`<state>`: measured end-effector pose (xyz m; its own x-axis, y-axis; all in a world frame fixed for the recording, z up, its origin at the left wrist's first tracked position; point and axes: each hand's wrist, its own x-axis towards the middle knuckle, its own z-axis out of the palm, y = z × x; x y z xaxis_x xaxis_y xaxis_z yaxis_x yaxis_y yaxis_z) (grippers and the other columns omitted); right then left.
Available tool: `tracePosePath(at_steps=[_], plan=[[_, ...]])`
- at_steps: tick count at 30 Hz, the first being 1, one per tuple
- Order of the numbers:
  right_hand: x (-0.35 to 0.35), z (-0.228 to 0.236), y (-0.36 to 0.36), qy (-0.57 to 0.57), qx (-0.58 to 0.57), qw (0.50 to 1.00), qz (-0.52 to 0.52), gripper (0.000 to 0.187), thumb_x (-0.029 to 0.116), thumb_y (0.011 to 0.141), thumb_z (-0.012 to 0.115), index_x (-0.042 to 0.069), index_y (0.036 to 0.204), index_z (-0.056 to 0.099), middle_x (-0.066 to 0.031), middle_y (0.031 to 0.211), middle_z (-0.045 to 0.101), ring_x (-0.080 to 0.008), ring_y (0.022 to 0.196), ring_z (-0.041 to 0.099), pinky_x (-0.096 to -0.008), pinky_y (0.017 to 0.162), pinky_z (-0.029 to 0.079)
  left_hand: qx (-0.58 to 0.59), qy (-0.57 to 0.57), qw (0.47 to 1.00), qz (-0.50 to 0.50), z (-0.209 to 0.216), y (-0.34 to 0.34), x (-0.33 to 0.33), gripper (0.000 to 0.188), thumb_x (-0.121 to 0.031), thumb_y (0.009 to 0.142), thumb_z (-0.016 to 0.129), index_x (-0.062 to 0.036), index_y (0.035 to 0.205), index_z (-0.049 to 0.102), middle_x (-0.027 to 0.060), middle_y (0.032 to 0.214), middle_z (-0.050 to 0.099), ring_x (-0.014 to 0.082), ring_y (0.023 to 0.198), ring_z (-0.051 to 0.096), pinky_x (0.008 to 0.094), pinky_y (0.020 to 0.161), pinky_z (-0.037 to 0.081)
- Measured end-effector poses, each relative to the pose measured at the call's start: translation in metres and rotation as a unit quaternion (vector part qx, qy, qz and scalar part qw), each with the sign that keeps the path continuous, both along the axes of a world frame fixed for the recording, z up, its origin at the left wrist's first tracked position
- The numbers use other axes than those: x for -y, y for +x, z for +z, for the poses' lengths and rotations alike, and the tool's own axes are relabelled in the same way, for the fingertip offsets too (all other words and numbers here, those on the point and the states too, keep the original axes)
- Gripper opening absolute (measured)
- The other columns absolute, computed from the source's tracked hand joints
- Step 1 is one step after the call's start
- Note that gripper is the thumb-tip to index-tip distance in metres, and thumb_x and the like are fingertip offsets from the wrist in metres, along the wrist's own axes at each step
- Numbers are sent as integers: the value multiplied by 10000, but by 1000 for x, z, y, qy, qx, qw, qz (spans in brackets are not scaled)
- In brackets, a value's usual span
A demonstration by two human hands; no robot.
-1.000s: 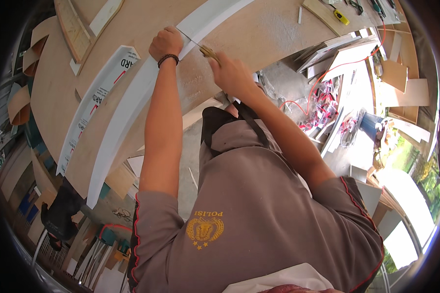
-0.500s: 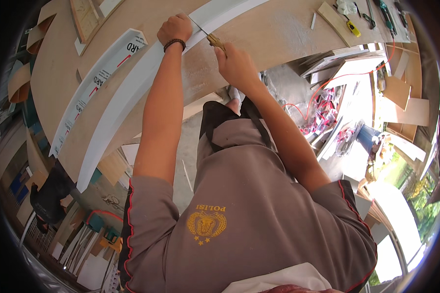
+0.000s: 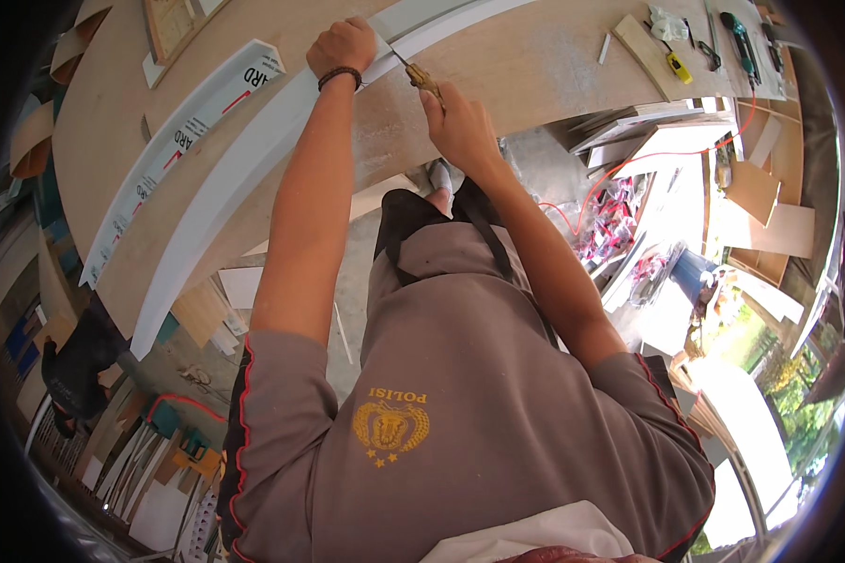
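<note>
Over the worktable, right hand clasping bladed tool, left hand clenched on white strip

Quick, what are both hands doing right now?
Left hand: curled closed at the white curved strip; can't tell if it grips it.
Right hand: closed, holding a thin-bladed, yellowish-brown-handled tool.

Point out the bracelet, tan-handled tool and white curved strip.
Bracelet (image 3: pixel 339 71): head view, middle of band.
Tan-handled tool (image 3: pixel 421 78): head view, on its handle.
White curved strip (image 3: pixel 238 181): head view, lower-left stretch.
</note>
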<state>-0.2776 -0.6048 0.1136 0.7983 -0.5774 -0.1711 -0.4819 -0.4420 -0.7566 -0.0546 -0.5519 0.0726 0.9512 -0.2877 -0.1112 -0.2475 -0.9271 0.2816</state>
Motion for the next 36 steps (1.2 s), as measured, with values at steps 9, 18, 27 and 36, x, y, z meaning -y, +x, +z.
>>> tracePosePath(at_steps=[9, 18, 27, 36], plan=[[-5, 77, -122, 57, -23, 997, -51, 361, 262, 1040, 611, 40, 1323, 636, -229, 851, 724, -371, 780, 745, -408, 657, 562, -29, 10, 999, -13, -13, 17, -3, 596, -400, 1013, 349, 3, 1019, 787, 244, 1058, 760, 419, 1021, 728, 503, 950, 543], [14, 76, -142, 73, -3, 987, -143, 385, 288, 1082, 562, 7, 1334, 639, -114, 856, 729, -108, 716, 634, -288, 670, 514, 73, -97, 982, -146, -29, 2, -42, 495, -512, 969, 583, -95, 1178, 751, 170, 1185, 731, 386, 1089, 687, 498, 922, 542], [18, 68, -113, 116, 43, 986, -116, 353, 286, 1083, 568, 5, 1269, 671, -15, 773, 619, -56, 698, 513, -250, 625, 429, 215, 38, 922, -320, -34, -14, -69, 1013, -804, 688, 744, -143, 1425, 524, 106, 1298, 638, 284, 1093, 669, 433, 812, 572], [23, 62, -72, 95, 41, 992, -72, 394, 335, 1067, 570, 11, 1265, 675, -117, 762, 708, -165, 711, 674, -333, 680, 522, 99, 36, 917, -385, -21, 22, -53, 881, -689, 652, 809, -12, 1187, 631, 161, 968, 718, 320, 856, 729, 408, 747, 591]])
